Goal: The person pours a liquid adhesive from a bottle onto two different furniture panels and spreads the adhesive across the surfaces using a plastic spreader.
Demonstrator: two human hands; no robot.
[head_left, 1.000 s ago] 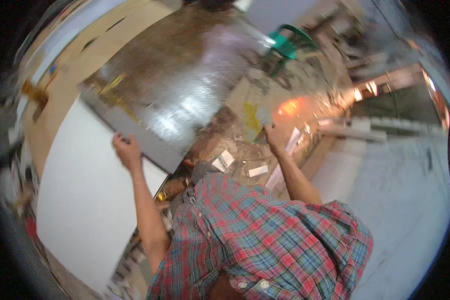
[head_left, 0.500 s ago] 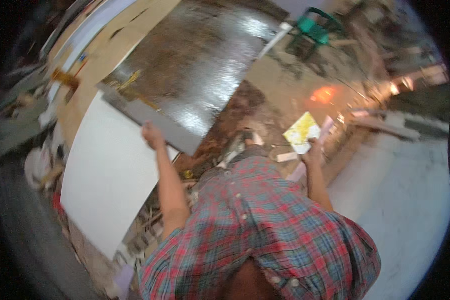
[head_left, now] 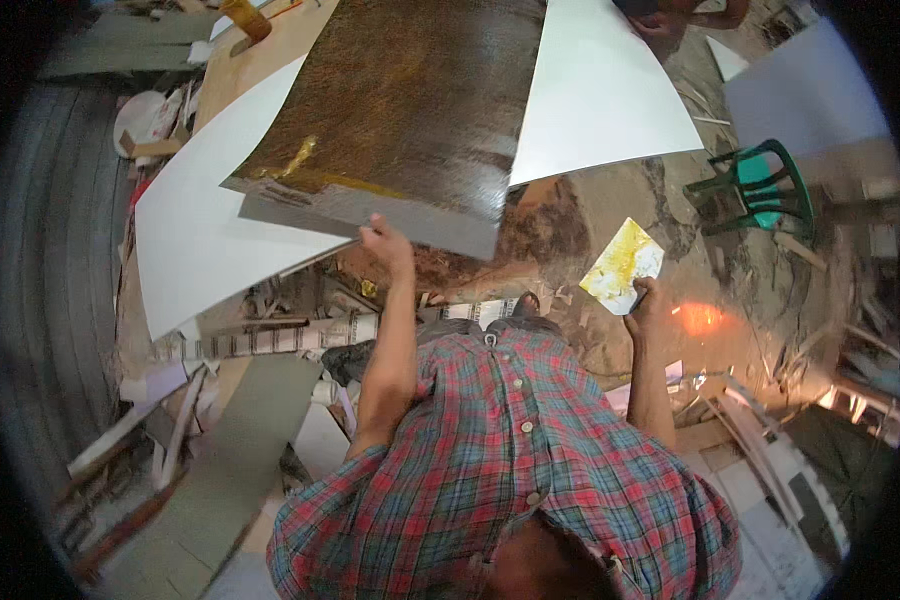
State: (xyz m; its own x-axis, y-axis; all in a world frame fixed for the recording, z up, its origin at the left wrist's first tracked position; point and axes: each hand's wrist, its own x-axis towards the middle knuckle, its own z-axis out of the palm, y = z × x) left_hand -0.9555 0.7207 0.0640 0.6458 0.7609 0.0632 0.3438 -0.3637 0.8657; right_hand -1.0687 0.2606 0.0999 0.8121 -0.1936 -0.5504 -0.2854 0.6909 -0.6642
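Note:
My left hand (head_left: 386, 246) is closed on the near edge of a large brown sheet (head_left: 410, 110), thumb on top. The sheet has a wet-looking shine, a bare grey strip along its near edge and a yellow smear close to its left corner. It lies over a white sheet (head_left: 220, 230), which sticks out to the left. Away from the sheets, my right hand (head_left: 646, 306) grips a flat white card (head_left: 625, 268) smeared with yellow. My right fingertips are partly hidden by the card.
Another person's arm (head_left: 665, 25) shows at the far right beside a white panel (head_left: 600, 95). A green plastic chair (head_left: 755, 190) stands to the right. An amber container (head_left: 245, 18) sits at the far left. Wood scraps (head_left: 180, 430) and a grey board (head_left: 240, 480) lie near me.
My view has swung left, so the chair and the orange glow sit farther right or lower. The far person and white panel have come into sight. Both hands keep their holds.

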